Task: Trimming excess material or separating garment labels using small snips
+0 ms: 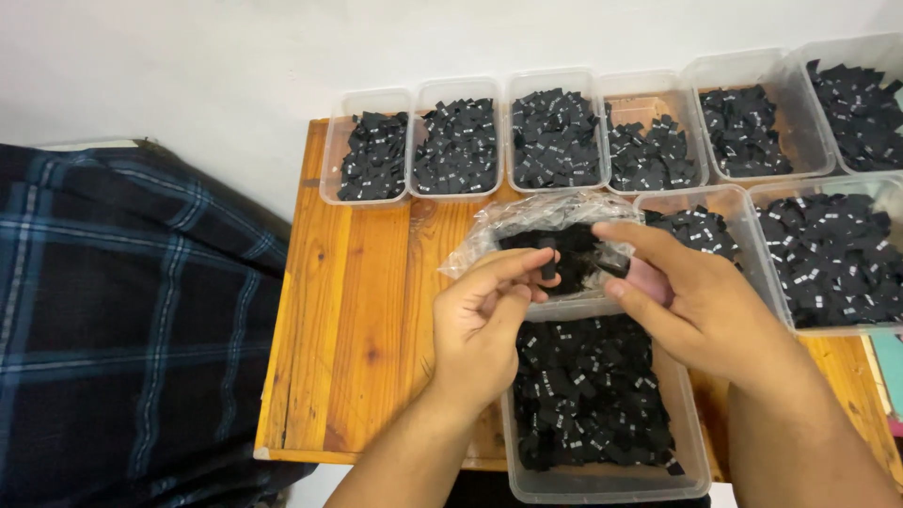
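My left hand (pixel 484 315) pinches a small black fabric label (pixel 548 264) between thumb and fingers. My right hand (pixel 691 301) grips the edge of a crinkled clear plastic bag (pixel 536 218) that holds more black labels. Both hands hover above a clear plastic tub (pixel 602 484) full of black labels at the table's front edge.
A wooden table (pixel 362 310) carries a back row of several clear tubs (pixel 376 155) filled with black labels, plus two more tubs (pixel 832 263) at the right. A dark plaid cloth (pixel 132 320) lies left of the table. A white wall rises behind.
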